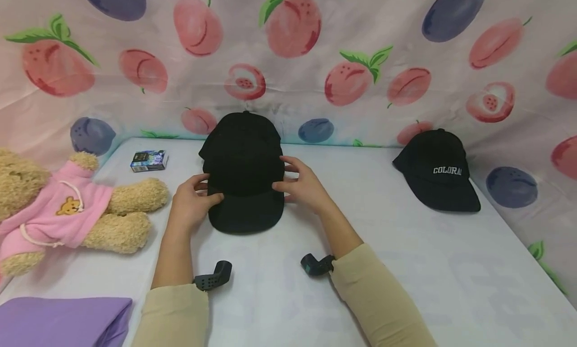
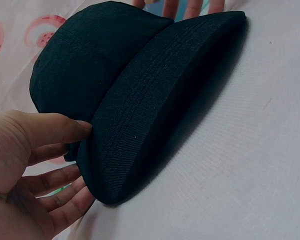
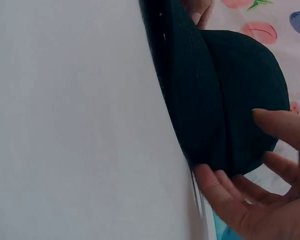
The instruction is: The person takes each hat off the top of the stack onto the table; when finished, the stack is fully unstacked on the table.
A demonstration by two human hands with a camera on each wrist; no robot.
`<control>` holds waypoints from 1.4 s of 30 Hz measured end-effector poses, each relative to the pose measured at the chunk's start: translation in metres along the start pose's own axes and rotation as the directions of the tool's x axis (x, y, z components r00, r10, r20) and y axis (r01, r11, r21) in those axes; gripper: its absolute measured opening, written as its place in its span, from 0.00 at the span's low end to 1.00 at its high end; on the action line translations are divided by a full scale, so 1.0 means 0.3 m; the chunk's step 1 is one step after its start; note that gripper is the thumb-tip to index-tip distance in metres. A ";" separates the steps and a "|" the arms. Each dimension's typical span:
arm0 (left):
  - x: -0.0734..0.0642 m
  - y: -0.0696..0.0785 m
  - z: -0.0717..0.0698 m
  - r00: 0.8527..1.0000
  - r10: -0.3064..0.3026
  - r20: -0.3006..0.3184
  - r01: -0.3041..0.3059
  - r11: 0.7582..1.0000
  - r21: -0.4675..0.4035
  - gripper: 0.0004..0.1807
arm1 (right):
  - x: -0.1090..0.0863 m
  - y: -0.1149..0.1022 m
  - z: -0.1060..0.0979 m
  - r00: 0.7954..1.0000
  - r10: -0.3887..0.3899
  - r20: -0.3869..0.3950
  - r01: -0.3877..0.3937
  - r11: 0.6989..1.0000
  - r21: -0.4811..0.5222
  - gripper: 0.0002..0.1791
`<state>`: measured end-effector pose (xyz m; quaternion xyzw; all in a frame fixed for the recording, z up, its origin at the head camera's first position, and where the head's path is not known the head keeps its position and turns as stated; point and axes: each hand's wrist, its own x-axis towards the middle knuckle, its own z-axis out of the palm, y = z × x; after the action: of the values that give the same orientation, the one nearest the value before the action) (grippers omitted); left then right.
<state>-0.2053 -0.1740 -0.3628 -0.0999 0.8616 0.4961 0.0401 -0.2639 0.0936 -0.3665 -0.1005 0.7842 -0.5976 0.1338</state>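
A plain black cap (image 1: 245,212) stands on the white table, its brim pointing towards me. My left hand (image 1: 191,202) holds its left side. In the left wrist view the thumb (image 2: 72,129) presses where brim meets crown, and the other fingers lie beneath and behind the brim edge. At the opposite side is my right hand (image 1: 304,184), fingers spread and loosely bent. In the right wrist view its fingertips (image 3: 205,172) are at the brim's corner and its thumb (image 3: 270,120) overlaps the crown. Behind this cap rises more black fabric (image 1: 245,124); I cannot tell whether it is a second cap.
Another black cap (image 1: 439,171) with white lettering sits far right. On the left lie a teddy bear (image 1: 72,207) in a pink hoodie and a small blue patterned box (image 1: 150,160). Purple folded cloth (image 1: 63,322) occupies the near left corner. A fruit-print curtain (image 1: 288,81) hangs behind the table.
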 end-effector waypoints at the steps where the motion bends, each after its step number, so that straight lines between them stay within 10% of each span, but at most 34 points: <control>1: 0.000 0.001 0.000 1.000 -0.001 0.000 0.001 1.000 0.000 0.40 | 0.001 0.002 0.002 1.000 0.005 0.003 -0.005 1.000 -0.007 0.41; 42: -0.020 0.045 -0.001 0.997 0.057 -0.055 -0.058 0.998 -0.018 0.39 | -0.008 -0.026 -0.001 0.995 -0.065 -0.074 0.049 0.978 -0.202 0.45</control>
<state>-0.2024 -0.1669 -0.3502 -0.0887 0.8600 0.5026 0.0015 -0.2617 0.0926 -0.3587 -0.1118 0.8417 -0.5229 0.0746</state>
